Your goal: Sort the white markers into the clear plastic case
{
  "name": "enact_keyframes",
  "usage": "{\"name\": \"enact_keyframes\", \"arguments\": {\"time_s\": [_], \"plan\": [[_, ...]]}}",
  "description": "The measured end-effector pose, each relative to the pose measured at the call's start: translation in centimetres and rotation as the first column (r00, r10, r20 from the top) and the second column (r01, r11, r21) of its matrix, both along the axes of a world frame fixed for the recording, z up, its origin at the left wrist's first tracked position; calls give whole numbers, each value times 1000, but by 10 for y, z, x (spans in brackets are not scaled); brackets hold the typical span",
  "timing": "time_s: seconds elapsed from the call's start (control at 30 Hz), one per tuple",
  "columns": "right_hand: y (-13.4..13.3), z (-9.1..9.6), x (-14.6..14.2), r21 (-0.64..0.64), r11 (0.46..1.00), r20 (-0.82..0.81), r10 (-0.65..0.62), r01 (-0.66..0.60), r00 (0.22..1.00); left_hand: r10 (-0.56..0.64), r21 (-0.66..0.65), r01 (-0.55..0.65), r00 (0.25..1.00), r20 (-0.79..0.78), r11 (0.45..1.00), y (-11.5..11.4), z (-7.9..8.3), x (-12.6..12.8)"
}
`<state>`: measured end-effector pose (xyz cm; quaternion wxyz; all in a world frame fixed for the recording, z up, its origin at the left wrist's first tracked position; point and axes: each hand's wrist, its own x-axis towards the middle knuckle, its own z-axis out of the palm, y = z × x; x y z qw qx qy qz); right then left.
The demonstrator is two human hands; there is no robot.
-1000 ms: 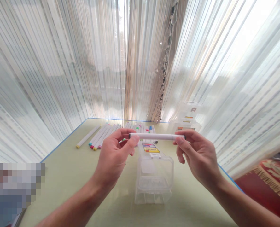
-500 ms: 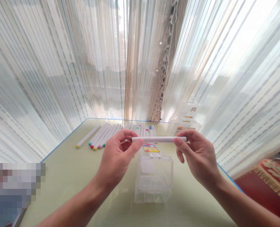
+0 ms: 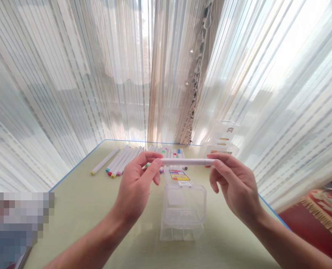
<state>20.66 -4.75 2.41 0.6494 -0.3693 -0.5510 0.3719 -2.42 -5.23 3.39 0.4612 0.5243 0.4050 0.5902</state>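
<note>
A white marker point(image 3: 184, 161) lies level in the air between my hands, its two ends covered by fingers. My left hand point(image 3: 139, 175) pinches its left end between thumb and fingers. At the other end, my right hand point(image 3: 233, 177) has thumb and forefinger closed on it. Below the marker stands a clear plastic box point(image 3: 184, 203), with a yellow and red label point(image 3: 180, 175) on its far part. Behind my left hand, several white markers with coloured ends point(image 3: 122, 160) lie side by side on the table.
The pale green table point(image 3: 79, 213) has a blue edge. Clear containers point(image 3: 223, 140) are stacked at the back right. Sheer striped curtains point(image 3: 121, 74) hang behind the table. Red patterned cloth with fringe point(image 3: 323, 213) is at the right, and a blurred-out patch point(image 3: 11, 228) at the left.
The marker's black ends showed before; now my fingers cover both ends. My left hand has shifted slightly along it, and the marker sits slightly higher in view. The box and the other markers stay put.
</note>
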Motion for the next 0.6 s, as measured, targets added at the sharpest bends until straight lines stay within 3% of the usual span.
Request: {"name": "enact_keyframes", "arguments": {"time_s": [0.6], "plan": [[0, -1, 1, -23, 1000, -14, -21, 21, 1000, 9, -7, -9, 999, 51, 1000, -2, 3, 1]]}}
